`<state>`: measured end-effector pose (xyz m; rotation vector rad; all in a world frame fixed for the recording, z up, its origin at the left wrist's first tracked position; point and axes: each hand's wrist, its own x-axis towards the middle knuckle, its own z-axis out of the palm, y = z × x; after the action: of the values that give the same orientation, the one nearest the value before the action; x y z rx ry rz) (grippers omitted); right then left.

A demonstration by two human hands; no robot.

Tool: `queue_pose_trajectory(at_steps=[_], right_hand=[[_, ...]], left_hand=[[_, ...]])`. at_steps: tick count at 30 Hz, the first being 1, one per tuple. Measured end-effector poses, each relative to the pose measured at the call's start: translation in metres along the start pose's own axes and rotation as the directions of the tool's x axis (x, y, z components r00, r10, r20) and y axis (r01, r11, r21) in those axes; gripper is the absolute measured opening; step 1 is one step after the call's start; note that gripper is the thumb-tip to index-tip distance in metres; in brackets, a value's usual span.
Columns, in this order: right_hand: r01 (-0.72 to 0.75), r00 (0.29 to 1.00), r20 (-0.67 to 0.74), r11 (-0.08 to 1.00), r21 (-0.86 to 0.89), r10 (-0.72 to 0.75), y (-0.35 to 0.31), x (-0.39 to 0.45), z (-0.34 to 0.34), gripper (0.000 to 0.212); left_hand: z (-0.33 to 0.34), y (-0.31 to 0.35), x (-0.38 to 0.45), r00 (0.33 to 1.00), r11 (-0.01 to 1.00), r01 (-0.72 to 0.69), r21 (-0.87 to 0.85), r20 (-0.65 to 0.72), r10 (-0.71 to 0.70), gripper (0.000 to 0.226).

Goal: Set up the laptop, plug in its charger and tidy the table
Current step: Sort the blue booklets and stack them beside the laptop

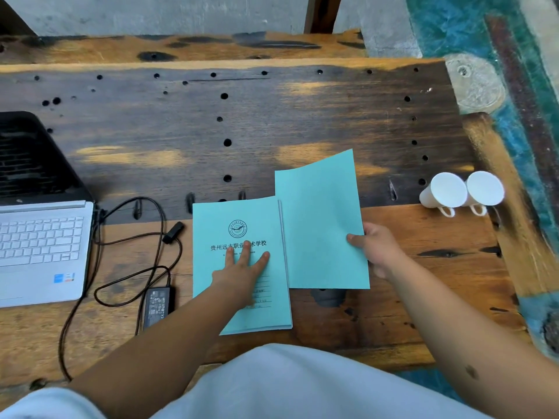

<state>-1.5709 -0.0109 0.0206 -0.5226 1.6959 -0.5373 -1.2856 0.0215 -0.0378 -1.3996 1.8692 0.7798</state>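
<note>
Turquoise printed booklet (242,264) pinned under my flat, spread left hand (242,267); right hand (373,247) pinches the plain turquoise booklet (322,225): square edges before stacking on the wooden surface (423,282).

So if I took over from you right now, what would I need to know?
Left hand: flat, open, pressing the printed teal booklet down.
Right hand: pinching the plain teal booklet, lifted beside the first.
Open silver laptop sits at the left; its black charger brick and cable lie beside it, cable reaching the laptop's side. Wall end unseen.
Two white mugs lie tipped at the right.
Left: stack booklets, stand mugs up, tidy cable.
</note>
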Motion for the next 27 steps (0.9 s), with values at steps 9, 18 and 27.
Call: queue_pose_trajectory(at_steps=[9, 18, 27], right_hand=[[0.322, 0.922, -0.135, 0.911, -0.259, -0.364, -0.036, -0.079, -0.01, 0.022], [0.462, 0.568, 0.203, 0.104, -0.881, -0.797, 0.0, -0.162, 0.076, 0.013], [0.497, 0.861, 0.157, 0.739, -0.454, -0.483, 0.024, -0.119, 0.041, 0.068]], left_hand=[[-0.077, 0.053, -0.044, 0.971, 0.517, -0.241, -0.821, -0.208, 0.121, 0.061], [-0.092, 0.097, -0.108, 0.94, -0.469, -0.245, -0.849, -0.326, 0.099, 0.03], [-0.062, 0.015, -0.145, 0.952, -0.462, -0.185, -0.868, -0.274, 0.134, 0.039]])
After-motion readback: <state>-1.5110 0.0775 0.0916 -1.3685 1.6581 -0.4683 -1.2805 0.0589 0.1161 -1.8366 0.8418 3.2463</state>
